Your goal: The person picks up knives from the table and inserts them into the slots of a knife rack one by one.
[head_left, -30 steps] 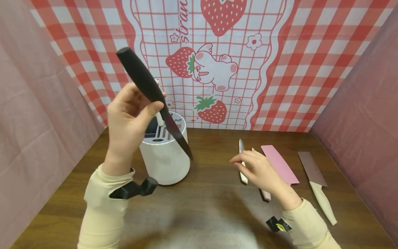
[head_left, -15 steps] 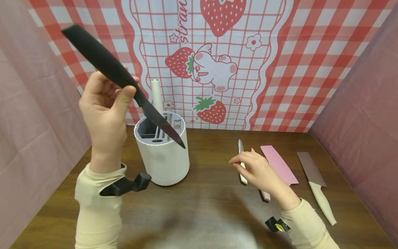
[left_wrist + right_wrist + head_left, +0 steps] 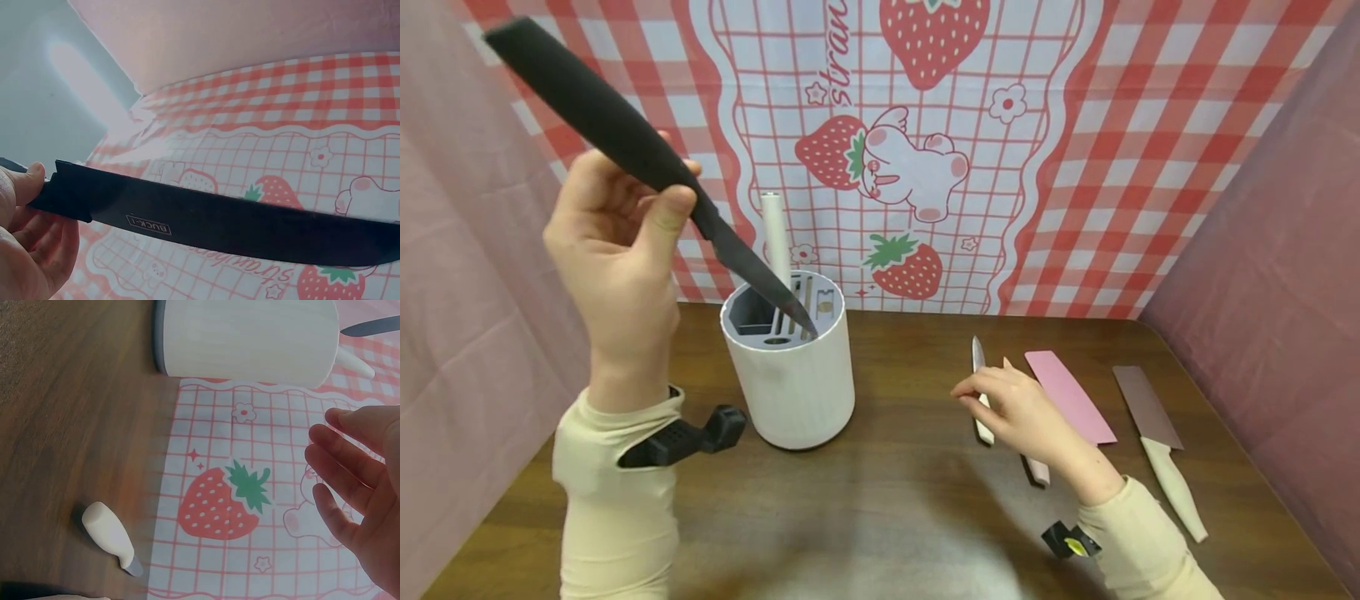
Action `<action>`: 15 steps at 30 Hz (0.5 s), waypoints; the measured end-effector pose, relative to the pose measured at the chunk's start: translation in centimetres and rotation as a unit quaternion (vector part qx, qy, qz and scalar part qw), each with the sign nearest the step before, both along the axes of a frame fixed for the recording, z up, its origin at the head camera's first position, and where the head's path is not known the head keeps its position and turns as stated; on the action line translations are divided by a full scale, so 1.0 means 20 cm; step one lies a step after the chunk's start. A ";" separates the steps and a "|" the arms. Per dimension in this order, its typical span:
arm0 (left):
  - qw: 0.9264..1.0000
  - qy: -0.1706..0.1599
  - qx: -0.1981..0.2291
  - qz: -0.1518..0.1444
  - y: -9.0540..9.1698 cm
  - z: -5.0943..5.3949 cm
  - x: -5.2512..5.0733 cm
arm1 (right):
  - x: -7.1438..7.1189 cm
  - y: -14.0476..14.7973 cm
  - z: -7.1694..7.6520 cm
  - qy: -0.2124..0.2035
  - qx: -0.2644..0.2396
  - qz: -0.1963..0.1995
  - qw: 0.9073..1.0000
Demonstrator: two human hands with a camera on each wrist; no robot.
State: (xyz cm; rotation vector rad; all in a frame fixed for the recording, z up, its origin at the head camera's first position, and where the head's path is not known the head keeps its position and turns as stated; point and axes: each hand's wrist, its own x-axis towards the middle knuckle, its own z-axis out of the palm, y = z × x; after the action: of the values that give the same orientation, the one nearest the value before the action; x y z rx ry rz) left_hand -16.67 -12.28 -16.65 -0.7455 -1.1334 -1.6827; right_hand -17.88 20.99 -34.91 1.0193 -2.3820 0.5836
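My left hand (image 3: 625,242) pinches a black knife (image 3: 595,108) near where handle meets blade. The handle points up and left; the dark blade slants down to the right, its tip over the slotted top of a white knife block (image 3: 793,392) in the head view. In the left wrist view the broad blade (image 3: 250,225) carries small lettering. A white handle (image 3: 777,237) stands upright in the block. My right hand (image 3: 1022,412) holds nothing, its fingers loosely bent above a small white-handled knife (image 3: 985,429), which it partly covers.
On the wooden table (image 3: 880,517), right of the block, lie a pink-bladed knife (image 3: 1067,396), partly under the right hand, and a cleaver (image 3: 1172,487) with a cream handle. A checked strawberry cloth (image 3: 925,167) hangs behind; pink curtains flank both sides.
My left hand has moved left and up with the black knife, which now lies at a flatter slant. The white handle in the block has come into fuller view. My right hand has stayed put.
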 end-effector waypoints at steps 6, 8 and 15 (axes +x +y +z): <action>1.000 0.003 -0.012 0.018 -0.01 0.00 0.00 | 0.00 -0.01 0.00 -0.002 0.000 0.004 1.000; 1.000 0.005 -0.005 0.016 -0.02 0.00 -0.01 | 0.00 -0.01 -0.01 0.000 0.000 0.002 1.000; 1.000 0.004 0.018 0.023 -0.05 0.02 -0.01 | 0.00 -0.01 -0.01 -0.003 0.005 0.003 1.000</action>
State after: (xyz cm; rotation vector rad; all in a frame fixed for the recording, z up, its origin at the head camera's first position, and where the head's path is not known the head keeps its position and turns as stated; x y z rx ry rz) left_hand -16.95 -13.33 -16.32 -0.6982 -1.1036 -1.6571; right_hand -17.86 20.88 -35.14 1.0300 -2.3912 0.5784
